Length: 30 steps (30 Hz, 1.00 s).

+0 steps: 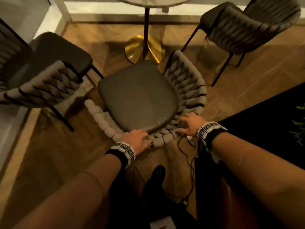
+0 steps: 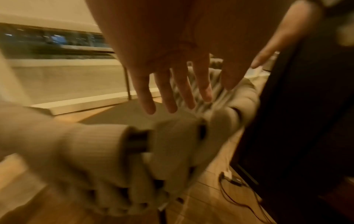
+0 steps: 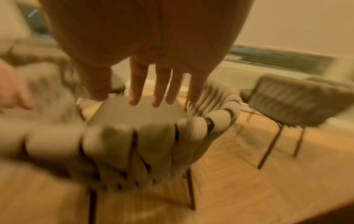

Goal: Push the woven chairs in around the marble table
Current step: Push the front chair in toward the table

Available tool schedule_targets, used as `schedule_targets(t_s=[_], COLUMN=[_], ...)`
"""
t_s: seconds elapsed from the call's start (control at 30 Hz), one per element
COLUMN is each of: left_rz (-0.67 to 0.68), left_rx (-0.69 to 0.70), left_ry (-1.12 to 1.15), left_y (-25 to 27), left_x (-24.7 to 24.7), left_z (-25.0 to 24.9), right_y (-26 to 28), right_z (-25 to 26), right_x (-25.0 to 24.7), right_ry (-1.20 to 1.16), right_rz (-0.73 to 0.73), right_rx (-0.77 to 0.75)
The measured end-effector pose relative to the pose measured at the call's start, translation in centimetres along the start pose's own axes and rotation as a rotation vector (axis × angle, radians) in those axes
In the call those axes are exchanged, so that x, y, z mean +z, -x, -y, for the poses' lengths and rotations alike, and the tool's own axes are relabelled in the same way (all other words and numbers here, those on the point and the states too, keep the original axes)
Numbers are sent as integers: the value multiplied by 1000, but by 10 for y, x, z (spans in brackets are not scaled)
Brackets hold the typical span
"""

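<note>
While both arms reach down, the left hand (image 1: 137,139) and right hand (image 1: 191,123) sit with fingers straight on the near woven chair (image 1: 138,96)'s back rim, not gripping. That chair faces the marble surface (image 1: 153,0); two more chairs stand left and far right.

Left hand (image 1: 137,140): forearm extended forward, banded at the wrist, fingers (image 2: 166,97) straight and slightly spread, palm down. Right hand (image 1: 190,123): forearm extended from the near right, wrist banded, fingers (image 3: 137,86) straight, spread, palm down.
</note>
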<state>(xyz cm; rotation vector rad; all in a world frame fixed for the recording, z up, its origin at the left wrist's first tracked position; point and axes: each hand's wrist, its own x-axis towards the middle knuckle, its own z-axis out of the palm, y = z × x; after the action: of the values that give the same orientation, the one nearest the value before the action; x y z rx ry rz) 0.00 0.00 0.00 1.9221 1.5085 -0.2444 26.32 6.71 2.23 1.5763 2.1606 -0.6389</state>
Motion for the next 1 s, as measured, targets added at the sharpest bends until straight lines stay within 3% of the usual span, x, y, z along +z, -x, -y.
schedule_targets(t_s=[0.03,0.17,0.33,0.6,0.8,1.0], left_rz=[65,120,104,130,104,80], left_rx=[0,-13,-50,-56,-24,-15], left_ry=[-27,-105,-122,-166,-235,-389], left_y=[-4,-14,-22,-18,-10,-19], left_x=[7,29,45,44,29,-30], left_z=[-10,-32,-25,-19,24,91], right_y=[-2,-6,-16,-19,-21,-41], right_z=[-2,-13,-21,-18,12,62], right_x=[2,12,23,29,35,31], right_ry=[68,241,327,388,331,155], right_rz=[71,213,186,107,89,102], right_rx=[-18,-48,-7,-93,-119,-60])
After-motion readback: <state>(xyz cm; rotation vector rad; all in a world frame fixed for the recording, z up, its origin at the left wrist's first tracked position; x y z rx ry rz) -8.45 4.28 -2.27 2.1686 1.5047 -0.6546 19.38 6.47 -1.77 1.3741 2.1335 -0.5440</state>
